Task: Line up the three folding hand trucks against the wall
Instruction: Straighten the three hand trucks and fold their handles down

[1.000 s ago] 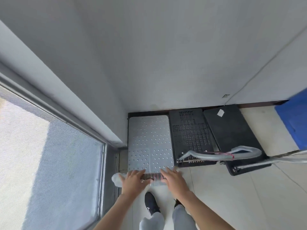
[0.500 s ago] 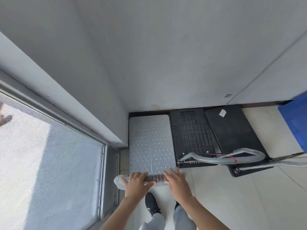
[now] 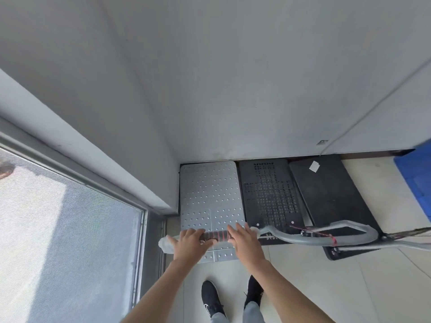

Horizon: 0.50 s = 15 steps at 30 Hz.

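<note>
**Both hands on the silver hand truck's handle**

Three hand trucks stand side by side with their far ends at the wall (image 3: 256, 78). The silver hand truck (image 3: 210, 194) is leftmost, in the corner beside the window (image 3: 65, 241). The perforated black hand truck (image 3: 270, 194) sits in the middle, and the plain black hand truck (image 3: 331, 194) lies rightmost, angled. The left hand (image 3: 190, 244) and right hand (image 3: 246, 243) each have their grip clamped around the silver truck's handle (image 3: 215, 236). Black shoes (image 3: 211, 297) stand on the tiled floor (image 3: 349, 287).
</note>
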Each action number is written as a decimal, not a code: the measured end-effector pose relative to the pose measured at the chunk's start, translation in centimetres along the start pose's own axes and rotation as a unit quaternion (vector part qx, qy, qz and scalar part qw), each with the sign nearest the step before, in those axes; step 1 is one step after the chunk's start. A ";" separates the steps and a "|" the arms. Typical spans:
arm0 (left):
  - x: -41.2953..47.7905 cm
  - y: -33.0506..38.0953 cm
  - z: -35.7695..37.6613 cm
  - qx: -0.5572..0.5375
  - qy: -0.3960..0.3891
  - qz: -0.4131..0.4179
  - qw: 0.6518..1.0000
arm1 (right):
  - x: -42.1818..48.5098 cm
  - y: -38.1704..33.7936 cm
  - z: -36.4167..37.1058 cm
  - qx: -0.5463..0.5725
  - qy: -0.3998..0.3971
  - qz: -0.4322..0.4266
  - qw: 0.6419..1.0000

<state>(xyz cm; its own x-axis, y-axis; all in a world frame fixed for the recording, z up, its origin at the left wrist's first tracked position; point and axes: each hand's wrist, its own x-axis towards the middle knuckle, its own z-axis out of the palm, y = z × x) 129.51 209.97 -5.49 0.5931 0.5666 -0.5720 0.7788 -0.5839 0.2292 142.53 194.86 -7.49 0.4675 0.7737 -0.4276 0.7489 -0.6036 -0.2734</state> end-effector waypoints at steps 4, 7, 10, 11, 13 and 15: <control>1.0 -0.5 0.0 0.006 0.001 -0.005 1.000 | 0.8 0.0 0.0 0.005 -0.003 0.000 1.000; 1.3 -0.6 0.1 0.003 0.005 -0.007 1.000 | 0.9 -0.2 0.0 0.010 0.004 -0.002 1.000; 1.7 -0.6 -0.3 0.002 -0.001 -0.008 1.000 | 1.3 -0.1 -0.2 0.007 -0.002 0.002 1.000; 1.8 -0.6 -0.4 0.001 -0.002 -0.009 1.000 | 1.5 -0.1 -0.3 0.006 -0.006 0.004 1.000; 2.0 -0.6 -0.5 0.001 -0.004 -0.013 1.000 | 1.6 -0.3 -0.4 0.007 -0.011 0.008 1.000; 2.0 -0.7 -0.5 0.005 -0.005 -0.013 1.000 | 1.6 -0.4 -0.5 0.007 -0.017 0.011 1.000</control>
<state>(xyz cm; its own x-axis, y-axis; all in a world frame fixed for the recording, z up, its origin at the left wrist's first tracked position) 130.29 211.80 -6.36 0.5705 0.5759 -0.5855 0.7919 -0.5748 0.2062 143.22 196.45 -7.65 0.4671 0.7531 -0.4634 0.7319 -0.6233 -0.2752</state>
